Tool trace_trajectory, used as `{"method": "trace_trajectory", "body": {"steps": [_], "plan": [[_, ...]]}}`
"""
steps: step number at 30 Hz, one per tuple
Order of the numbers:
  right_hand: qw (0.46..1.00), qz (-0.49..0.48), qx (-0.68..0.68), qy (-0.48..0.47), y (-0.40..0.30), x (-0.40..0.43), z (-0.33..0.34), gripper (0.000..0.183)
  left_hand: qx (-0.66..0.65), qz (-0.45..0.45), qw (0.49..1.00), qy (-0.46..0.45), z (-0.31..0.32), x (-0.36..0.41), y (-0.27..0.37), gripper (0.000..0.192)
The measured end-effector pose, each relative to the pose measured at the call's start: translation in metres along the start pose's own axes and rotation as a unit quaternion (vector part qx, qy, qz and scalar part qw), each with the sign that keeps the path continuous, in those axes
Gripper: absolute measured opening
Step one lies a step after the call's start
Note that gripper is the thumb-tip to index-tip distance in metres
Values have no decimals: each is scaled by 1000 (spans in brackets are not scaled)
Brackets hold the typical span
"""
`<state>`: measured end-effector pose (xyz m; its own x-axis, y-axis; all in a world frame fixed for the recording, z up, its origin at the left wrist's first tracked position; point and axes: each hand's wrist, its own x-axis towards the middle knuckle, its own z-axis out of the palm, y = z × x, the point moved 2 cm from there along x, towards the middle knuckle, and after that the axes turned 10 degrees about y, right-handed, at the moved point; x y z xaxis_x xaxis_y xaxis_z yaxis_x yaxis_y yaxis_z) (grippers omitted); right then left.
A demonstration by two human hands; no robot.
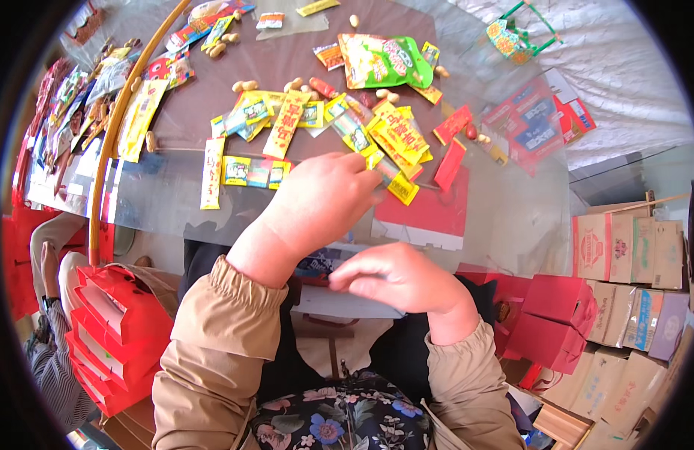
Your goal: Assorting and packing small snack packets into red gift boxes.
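Note:
My left hand (330, 197) reaches over the glass-topped table (516, 214), palm down. Its fingertips are at the yellow snack packets (352, 132), and the back of the hand hides whether they grip one. Closer to my body, my right hand (406, 278) hovers with bent fingers apart from the thumb, and nothing shows in it. Beneath that hand, at my lap, is a pale board-like surface (347, 301). Left of my left hand lie a small yellow packet with a clear window (256, 172) and a slim upright packet (212, 173).
A green snack bag (383, 62), peanuts (245, 86) and red packets (450, 165) lie farther back. A curved yellow basket handle (108, 140) rises at left above red paper bags (119, 332). Cardboard boxes (617, 247) are stacked at right. Another person's sleeve (60, 371) shows at far left.

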<state>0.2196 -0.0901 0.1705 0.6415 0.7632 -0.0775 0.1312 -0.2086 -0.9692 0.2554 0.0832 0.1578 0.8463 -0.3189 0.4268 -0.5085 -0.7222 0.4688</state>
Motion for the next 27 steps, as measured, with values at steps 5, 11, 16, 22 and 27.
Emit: {"method": "trace_trajectory", "body": {"steps": [5,11,16,22,27], "plan": [[948,11,118,294,11,-1,-37,21,18,-2,1000,-9,3,-3,-4,28],[895,-1,55,442,38,30,-79,32,8,-33,998,-48,0,0,-3,31],[844,32,329,422,52,87,-120,48,10,-33,998,-50,-2,-1,-4,31],[781,79,487,383,75,147,-149,29,1,-33,998,-47,3,0,-6,31],[773,71,493,394,75,138,-152,28,-9,-27,999,-37,-1,1,-4,29]]}}
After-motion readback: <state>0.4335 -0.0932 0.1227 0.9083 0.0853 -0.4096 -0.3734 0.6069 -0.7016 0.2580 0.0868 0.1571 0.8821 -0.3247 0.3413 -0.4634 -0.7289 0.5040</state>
